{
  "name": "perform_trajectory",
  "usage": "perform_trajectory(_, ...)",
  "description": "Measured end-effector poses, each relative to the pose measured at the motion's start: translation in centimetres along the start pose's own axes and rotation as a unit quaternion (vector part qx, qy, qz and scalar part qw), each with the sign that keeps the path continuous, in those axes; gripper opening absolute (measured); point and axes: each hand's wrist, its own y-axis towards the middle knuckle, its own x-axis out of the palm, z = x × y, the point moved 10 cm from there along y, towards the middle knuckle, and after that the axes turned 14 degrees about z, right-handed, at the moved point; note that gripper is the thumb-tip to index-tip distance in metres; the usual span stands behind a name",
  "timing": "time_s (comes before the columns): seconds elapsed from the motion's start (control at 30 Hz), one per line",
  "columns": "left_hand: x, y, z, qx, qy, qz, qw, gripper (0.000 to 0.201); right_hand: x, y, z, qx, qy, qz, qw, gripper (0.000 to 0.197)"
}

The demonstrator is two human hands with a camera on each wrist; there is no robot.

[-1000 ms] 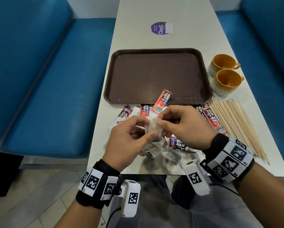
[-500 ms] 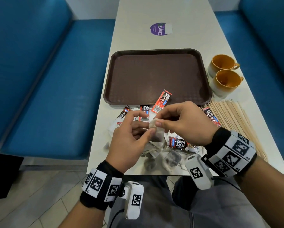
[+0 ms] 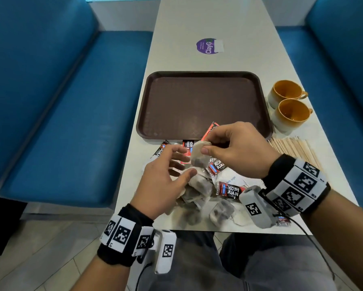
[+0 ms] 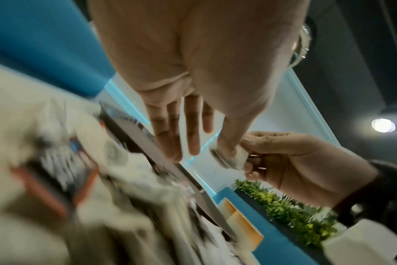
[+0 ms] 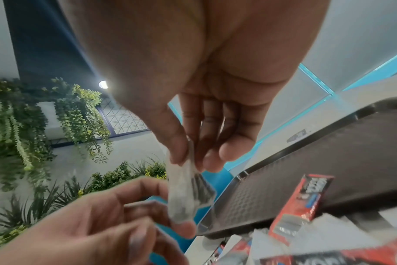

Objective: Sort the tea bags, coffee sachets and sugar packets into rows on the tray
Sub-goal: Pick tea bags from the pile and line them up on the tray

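My right hand (image 3: pixel 205 147) pinches the top of a grey tea bag (image 3: pixel 197 157) between thumb and forefinger, just above the table in front of the brown tray (image 3: pixel 197 97). The bag hangs down in the right wrist view, tea bag (image 5: pixel 188 193). My left hand (image 3: pixel 182 162) is beside it with loosely spread fingers (image 4: pixel 177 134), one fingertip at the bag's lower end. Under the hands lies a mixed pile: more tea bags (image 3: pixel 197 192), red-black coffee sachets (image 3: pixel 231 190) and white sugar packets (image 3: pixel 233 178). One coffee sachet (image 5: pixel 306 195) leans on the tray's near rim.
Two orange cups (image 3: pixel 289 106) stand right of the tray, and a bundle of wooden stirrers (image 3: pixel 296 148) lies in front of them. A purple sticker (image 3: pixel 207 46) is on the far table. Blue benches (image 3: pixel 60 122) flank the table; its near edge is at my lap.
Both hands have risen a little toward the tray. My left hand has let go of the tea bag and opened its fingers; the right hand keeps its pinch on it.
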Motion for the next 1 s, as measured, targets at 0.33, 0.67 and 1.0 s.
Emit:
perform_trajectory(0.33, -4.0, 4.2, -5.5, 0.056, 0.409, -0.163, 0.896, 0.036, -1.7, 4.0, -0.2, -0.015, -0.057, 0.002, 0.998, 0.009)
perform_trajectory(0.67, -11.0, 8.2, -0.5, 0.095, 0.53, -0.207, 0.817, 0.017, -0.7, 3.1, 0.8, 0.001, -0.018, -0.032, 0.999, 0.009)
perform_trajectory(1.0, 0.2, 13.7, 0.1, 0.188, 0.526, -0.244, 0.792, 0.025, 1.7, 10.3, 0.1, -0.029, -0.115, -0.043, 0.992, 0.008)
